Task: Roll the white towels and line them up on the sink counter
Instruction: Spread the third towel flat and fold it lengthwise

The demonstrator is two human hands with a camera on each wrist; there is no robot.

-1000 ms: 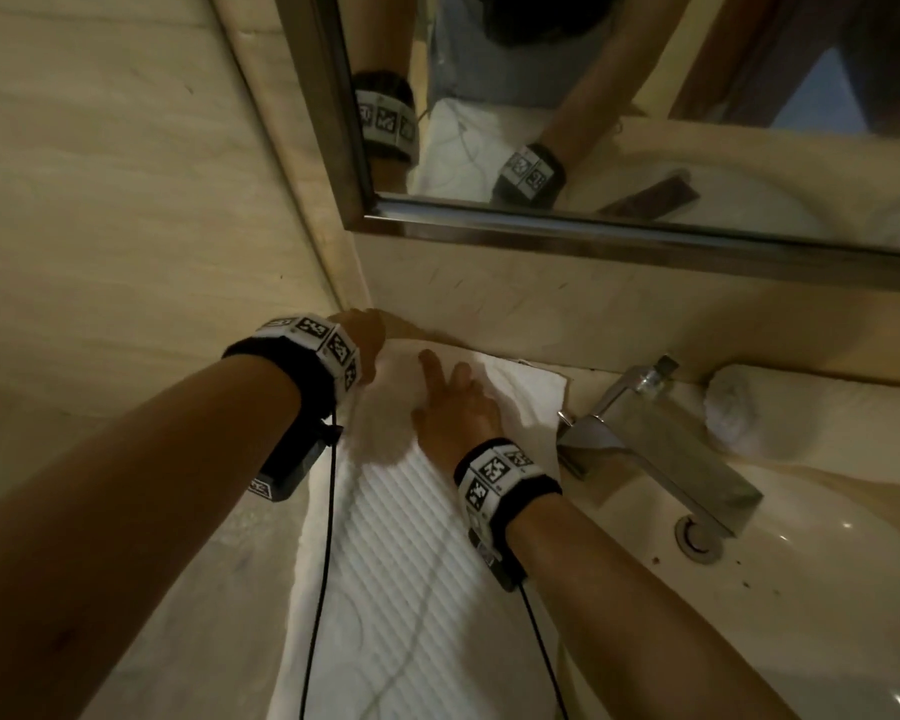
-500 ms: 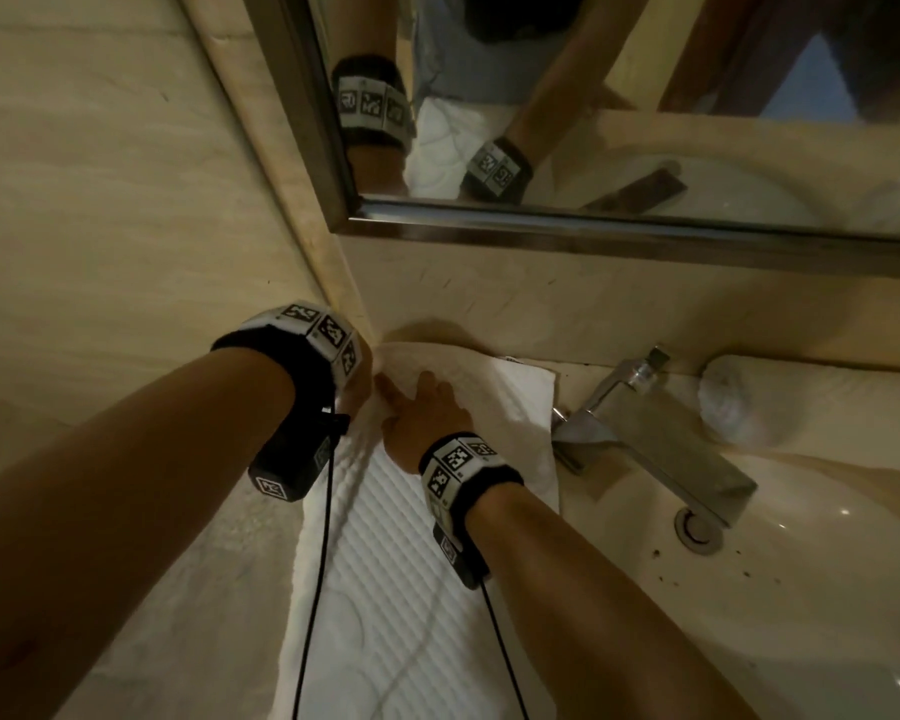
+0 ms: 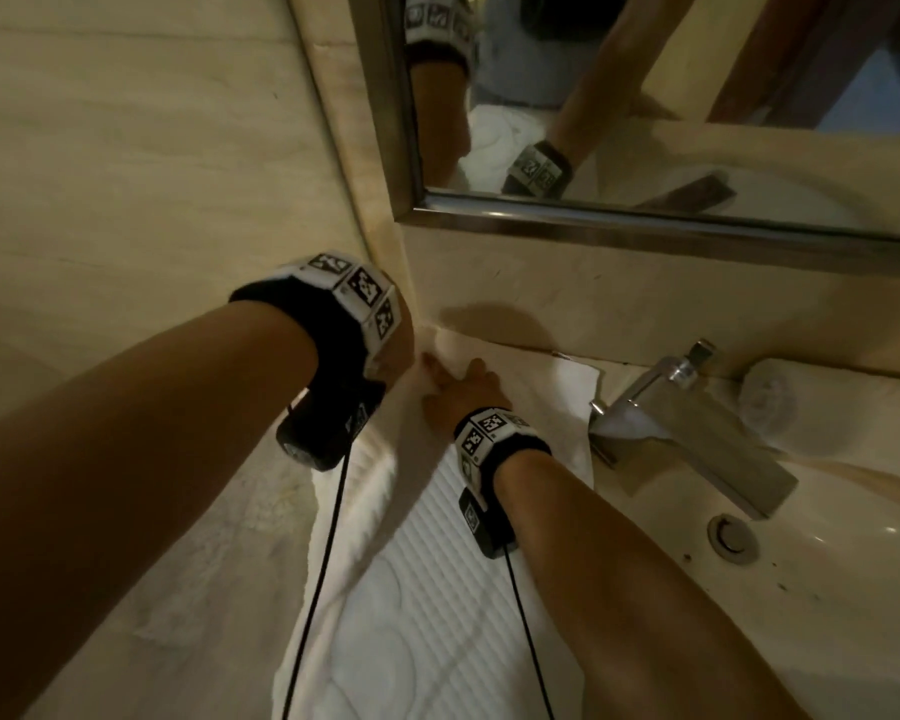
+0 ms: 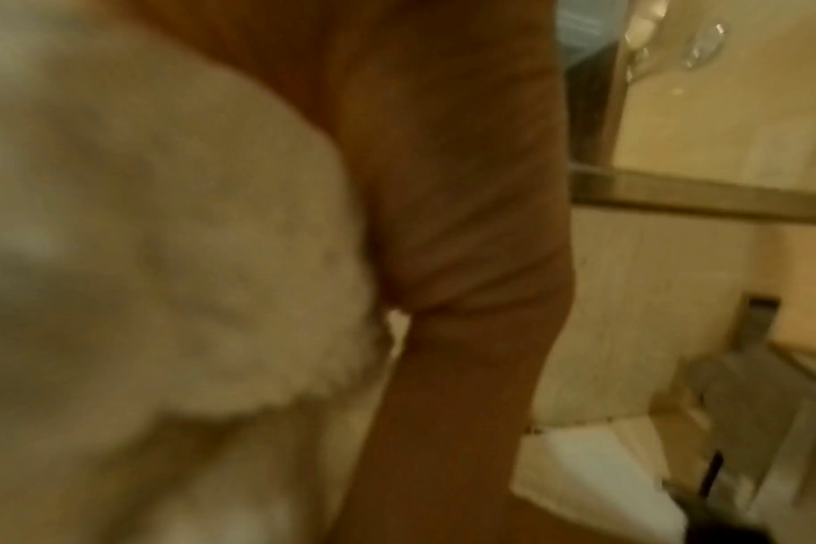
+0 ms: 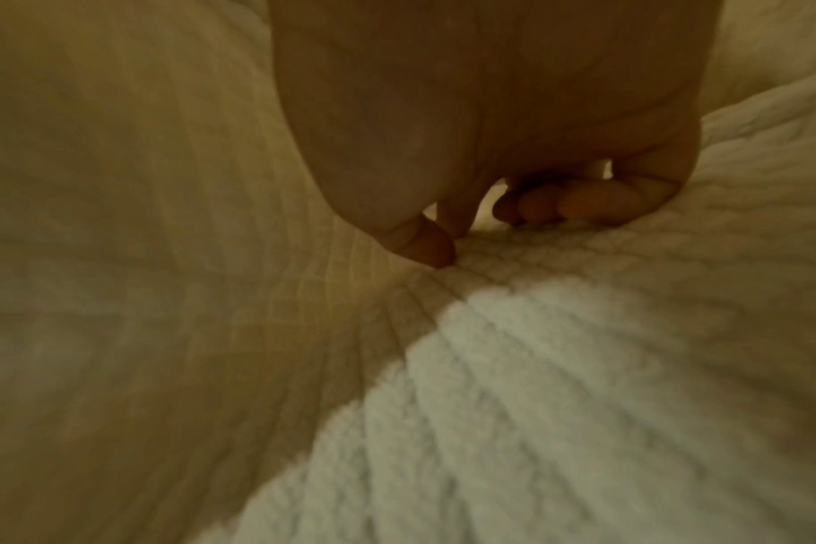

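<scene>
White ribbed towel (image 3: 427,589) lies flat on the tabletop (image 3: 188,589), running from 6 o'clock up to its far edge against the back wall at 12 o'clock.

Left hand (image 3: 393,350): at the towel's far left corner, about 11 o'clock of centre. Mostly hidden behind the wrist band in the head view; wrist view is blurred, shows cloth bunched against the palm. Cannot tell whether it pinches or only presses.

Right hand (image 3: 461,392): just right of the left, resting on the far end of the towel. Wrist view shows the fingers (image 5: 578,202) bent with tips and thumb bearing down into the cloth; nothing visibly pinched.

Tap (image 3: 681,423) at 3 o'clock of the hands. One rolled towel (image 3: 822,407) already lies behind the basin (image 3: 827,589), at roughly 2 o'clock.

Judgement: step in hand is starting the roll at the far edge. To do it well: get both corners level, tuck a tight first turn, then roll toward 6 o'clock with even pressure from both hands so the roll does not cone. Keep the right edge off the tap.
</scene>
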